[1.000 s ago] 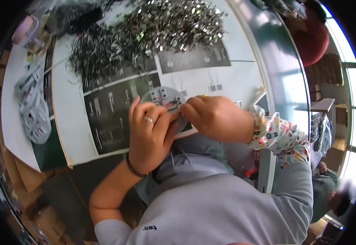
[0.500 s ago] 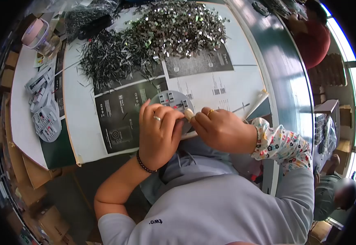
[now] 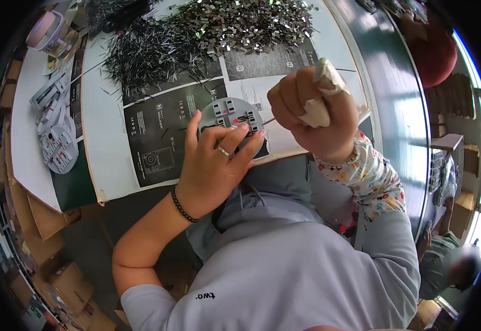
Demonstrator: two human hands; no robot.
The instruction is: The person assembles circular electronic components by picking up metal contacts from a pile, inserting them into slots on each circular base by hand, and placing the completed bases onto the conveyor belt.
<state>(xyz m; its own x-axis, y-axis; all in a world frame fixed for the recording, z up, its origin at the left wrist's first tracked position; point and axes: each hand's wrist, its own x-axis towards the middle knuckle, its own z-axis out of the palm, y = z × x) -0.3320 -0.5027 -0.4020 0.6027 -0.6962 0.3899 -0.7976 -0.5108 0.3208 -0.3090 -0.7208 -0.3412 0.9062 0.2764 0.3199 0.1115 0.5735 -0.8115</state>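
Note:
A round grey plate (image 3: 210,113) with raised slots, dark inserts and small red parts sits on the printed sheets near the table's front edge. My left hand (image 3: 213,160) lies over its near side, fingers spread around it and two fingertips pressed on its right part, holding it in place. My right hand (image 3: 318,110) is raised just to the right of the plate, closed in a fist around a thin metal rod (image 3: 270,121); most of the rod is hidden in the fist. Pale coverings wrap the right thumb and a finger.
Heaps of thin dark strips (image 3: 152,55) and small shiny metal pieces (image 3: 251,25) cover the far side. More grey plates (image 3: 61,149) lie at left, below a lidded plastic cup (image 3: 50,36). Two other people (image 3: 436,52) are at the right, apart from my hands.
My right hand has left the plate's edge, picked up the thin rod from the table, and risen into a fist. My left fingers have spread out over the plate.

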